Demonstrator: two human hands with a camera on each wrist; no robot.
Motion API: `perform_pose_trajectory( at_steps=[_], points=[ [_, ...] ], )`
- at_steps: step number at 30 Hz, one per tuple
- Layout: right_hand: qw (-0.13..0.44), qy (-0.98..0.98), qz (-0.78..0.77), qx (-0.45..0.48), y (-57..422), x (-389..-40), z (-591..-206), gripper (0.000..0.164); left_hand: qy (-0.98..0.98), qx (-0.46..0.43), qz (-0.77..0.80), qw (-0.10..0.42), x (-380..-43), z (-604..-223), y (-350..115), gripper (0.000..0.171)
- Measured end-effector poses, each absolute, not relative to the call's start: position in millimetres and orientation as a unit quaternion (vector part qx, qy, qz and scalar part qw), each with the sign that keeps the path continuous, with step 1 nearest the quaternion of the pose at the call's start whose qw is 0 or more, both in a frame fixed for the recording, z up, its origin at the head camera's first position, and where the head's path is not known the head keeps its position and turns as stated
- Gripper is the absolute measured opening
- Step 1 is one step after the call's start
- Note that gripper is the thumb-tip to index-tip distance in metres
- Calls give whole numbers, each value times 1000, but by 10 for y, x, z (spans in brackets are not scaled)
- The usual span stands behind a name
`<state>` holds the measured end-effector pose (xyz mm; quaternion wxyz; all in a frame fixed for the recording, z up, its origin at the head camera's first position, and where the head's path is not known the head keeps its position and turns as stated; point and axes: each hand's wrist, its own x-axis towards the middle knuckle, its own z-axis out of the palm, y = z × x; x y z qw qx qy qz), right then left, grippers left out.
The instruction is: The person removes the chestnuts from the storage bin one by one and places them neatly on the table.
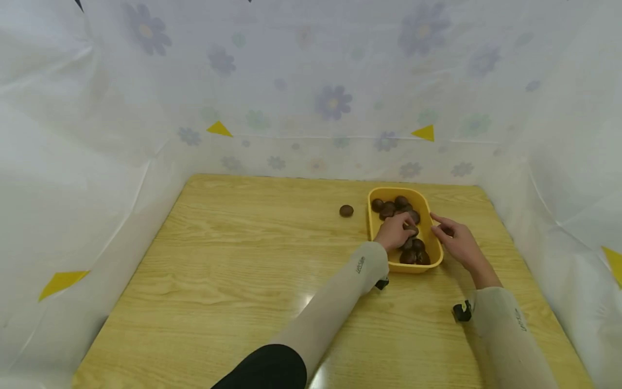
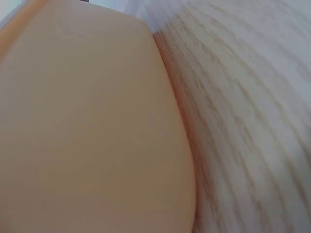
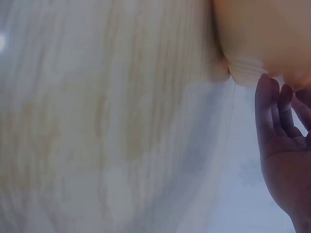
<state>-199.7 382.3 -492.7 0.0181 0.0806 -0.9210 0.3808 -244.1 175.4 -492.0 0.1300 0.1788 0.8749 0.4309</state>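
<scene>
A yellow plastic tray (image 1: 373, 227) stands on the right half of the table and holds several dark brown, rounded pieces (image 1: 408, 256), perhaps chestnuts or mushrooms; their exact kind is unclear. My left hand (image 1: 394, 231) reaches over the near-left rim, its fingers bent around a brown piece (image 1: 413, 231) among the others. At the outer right side is my right hand (image 1: 459, 242), thumb and forefinger close to the rim. In the right wrist view, fairly straight fingers (image 3: 265, 102) reach the tray's wall (image 3: 262, 39). The left wrist view shows only the tray's wall (image 2: 97, 121) and wood.
One loose brown piece (image 1: 346, 210) lies on the wooden table (image 1: 233, 259), left of the tray. White sheeting (image 1: 301, 81) with flower prints encloses the table at the back and sides. Yellow triangles (image 1: 220, 128) mark the sheeting.
</scene>
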Motion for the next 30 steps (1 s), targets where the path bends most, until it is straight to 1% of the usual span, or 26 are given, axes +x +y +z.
perform_pose_trajectory(
  at_steps=[9, 19, 24, 30],
  points=[
    [21, -922, 379, 80, 3830, -2021, -4920, 52, 867, 170, 453, 118, -2445, -4889, 1746, 12],
    [24, -925, 370, 80, 3861, -2027, -4924, 51, 844, 183, 491, 112, -2469, -4825, 1691, 11],
    [24, -925, 371, 80, 3868, -2029, -4924, 51, 835, 188, 507, 103, -2486, -4713, 1575, 13],
    [26, -927, 367, 78, 3853, -2019, -4908, 51, 826, 203, 519, 87, -2597, -4639, 1331, 16]
  ],
)
